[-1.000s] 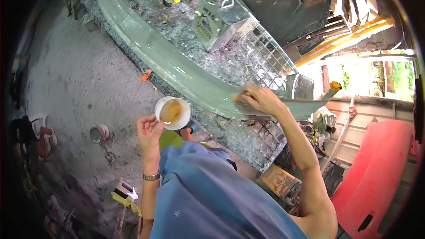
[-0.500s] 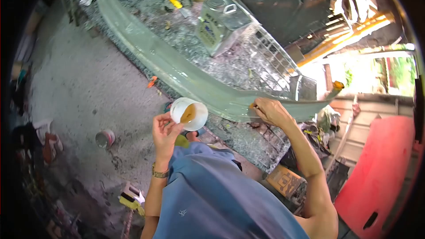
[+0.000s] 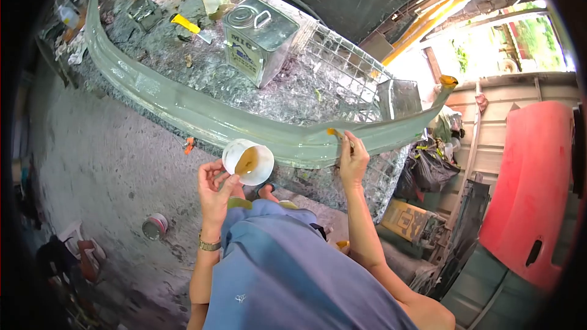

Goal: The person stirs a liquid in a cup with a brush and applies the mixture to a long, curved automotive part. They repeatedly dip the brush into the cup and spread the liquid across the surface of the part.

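Note:
A white cup [image 3: 263,162] with amber liquid in it is tilted in my left hand [image 3: 215,192], its fingers and thumb around the near side. In my right hand [image 3: 354,162] is a small brush [image 3: 335,133] with an amber tip, pinched between thumb and fingers. The brush tip is at the upper edge of a long, curved, glossy grey-green panel [image 3: 238,128], which lies along the table. Whether the bristles touch the surface cannot be made out. The cup is just in front of the panel's near edge.
On the speckled table [image 3: 293,95] stand a square metal can [image 3: 260,43], a yellow-handled scraper [image 3: 186,23] and a wire grid [image 3: 342,61]. A small tin [image 3: 155,226] is on the floor at left. A red panel [image 3: 529,189] leans at right, near black bags [image 3: 428,168].
My right hand has turned more upright, and the brush now shows at the panel's upper edge. The view has shifted, so the table and panel appear further left. My left hand still holds the cup.

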The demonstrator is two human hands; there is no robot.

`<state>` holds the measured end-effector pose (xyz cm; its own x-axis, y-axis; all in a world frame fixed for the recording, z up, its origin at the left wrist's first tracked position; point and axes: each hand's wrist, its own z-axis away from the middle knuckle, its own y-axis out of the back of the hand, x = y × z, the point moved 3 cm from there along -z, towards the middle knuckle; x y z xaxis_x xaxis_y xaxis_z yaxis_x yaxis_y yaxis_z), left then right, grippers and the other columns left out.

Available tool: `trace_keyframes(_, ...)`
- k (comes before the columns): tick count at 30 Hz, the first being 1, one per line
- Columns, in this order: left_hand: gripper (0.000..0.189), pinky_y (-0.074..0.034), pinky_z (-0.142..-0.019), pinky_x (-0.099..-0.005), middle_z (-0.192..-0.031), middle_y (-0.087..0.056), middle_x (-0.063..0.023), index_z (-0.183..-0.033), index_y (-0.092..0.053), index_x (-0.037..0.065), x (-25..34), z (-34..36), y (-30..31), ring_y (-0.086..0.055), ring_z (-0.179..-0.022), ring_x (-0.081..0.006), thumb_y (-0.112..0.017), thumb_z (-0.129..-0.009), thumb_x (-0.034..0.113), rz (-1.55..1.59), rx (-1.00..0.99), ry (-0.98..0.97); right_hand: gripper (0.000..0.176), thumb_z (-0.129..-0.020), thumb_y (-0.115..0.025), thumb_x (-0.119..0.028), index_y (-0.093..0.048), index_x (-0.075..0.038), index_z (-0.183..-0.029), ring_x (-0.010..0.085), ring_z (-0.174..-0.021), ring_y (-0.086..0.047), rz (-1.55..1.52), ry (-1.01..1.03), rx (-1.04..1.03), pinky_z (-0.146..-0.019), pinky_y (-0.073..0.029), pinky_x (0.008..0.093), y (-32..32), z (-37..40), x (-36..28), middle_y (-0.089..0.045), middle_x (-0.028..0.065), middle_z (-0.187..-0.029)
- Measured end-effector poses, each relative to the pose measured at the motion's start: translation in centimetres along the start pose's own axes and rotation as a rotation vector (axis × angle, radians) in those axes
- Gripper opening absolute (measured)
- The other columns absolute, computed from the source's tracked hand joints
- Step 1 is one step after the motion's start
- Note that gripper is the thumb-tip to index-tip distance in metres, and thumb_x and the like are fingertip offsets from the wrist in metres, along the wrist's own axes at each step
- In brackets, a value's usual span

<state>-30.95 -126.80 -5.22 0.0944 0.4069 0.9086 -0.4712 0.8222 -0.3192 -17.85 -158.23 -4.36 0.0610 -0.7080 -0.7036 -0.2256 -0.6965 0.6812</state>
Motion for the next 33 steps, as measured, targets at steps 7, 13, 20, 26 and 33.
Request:
trace_keyframes(7, 0.043, -0.048, -0.094, -0.0308, -0.119, -0.054, -0.0113, -0.111, -0.046, 0.004, 0.7, -2.2, 1.7, -0.055, -0.108, -0.0153, -0.076, -0.081, 0.002, -0.011, -0.024, 0.034, 0.019, -0.091, -0.06, -0.01, -0.065, -0.008, -0.109, 0.0348, -0.077, -0.064, 0.275, 0.119, -0.165, -0.065, -0.052, 0.0406, -6.2, 5.7, -2.0, -0.062, 0.0126, -0.098)
trace_keyframes(13, 0.042, -0.049, -0.094, -0.0309, -0.119, -0.055, -0.0109, -0.11, -0.046, 0.004, 1.5, -3.7, 2.7, -0.055, -0.107, -0.0152, -0.076, -0.081, 0.001, -0.062, -0.053, 0.037, 0.022, -0.09, -0.06, -0.002, -0.067, -0.003, -0.111, 0.0251, -0.073, -0.061, 0.052, 0.078, -0.222, -0.068, -0.049, 0.0333, -6.3, 4.5, -2.7, -0.065, 0.0142, -0.092)
trace_keyframes(20, 0.041, -0.05, -0.093, -0.0306, -0.119, -0.055, -0.0108, -0.11, -0.046, 0.004, 2.6, -5.3, 2.9, -0.055, -0.107, -0.0153, -0.075, -0.082, 0.001, -0.067, -0.096, 0.038, 0.021, -0.095, -0.055, -0.004, -0.067, 0.002, -0.111, 0.0124, -0.079, -0.055, -0.067, -0.085, 0.294, -0.069, -0.045, 0.0261, 0.1, 1.4, -1.8, -0.062, 0.008, -0.095)
trace_keyframes(26, 0.039, -0.05, -0.091, -0.028, -0.119, -0.054, -0.0106, -0.11, -0.046, 0.005, 3.1, -6.0, 3.4, -0.054, -0.108, -0.0146, -0.074, -0.083, 0.002, -0.091, -0.11, 0.038, 0.026, -0.093, -0.055, -0.005, -0.058, -0.003, -0.118, 0.0267, -0.082, -0.062, 0.145, -0.011, 0.016, -0.072, -0.05, 0.0364, -7.8, 6.2, -1.3, -0.058, 0.0113, -0.101)
trace_keyframes(33, 0.039, -0.049, -0.092, -0.0288, -0.118, -0.054, -0.0101, -0.109, -0.048, 0.005, 3.9, -6.3, 3.4, -0.053, -0.107, -0.0147, -0.076, -0.082, 0.004, -0.106, -0.083, 0.012, 0.019, -0.094, -0.054, -0.009, -0.06, -0.006, -0.112, 0.0362, -0.085, -0.062, -0.021, -0.013, -0.245, -0.07, -0.051, 0.0432, -10.6, 7.5, -4.5, -0.06, 0.0148, -0.097)
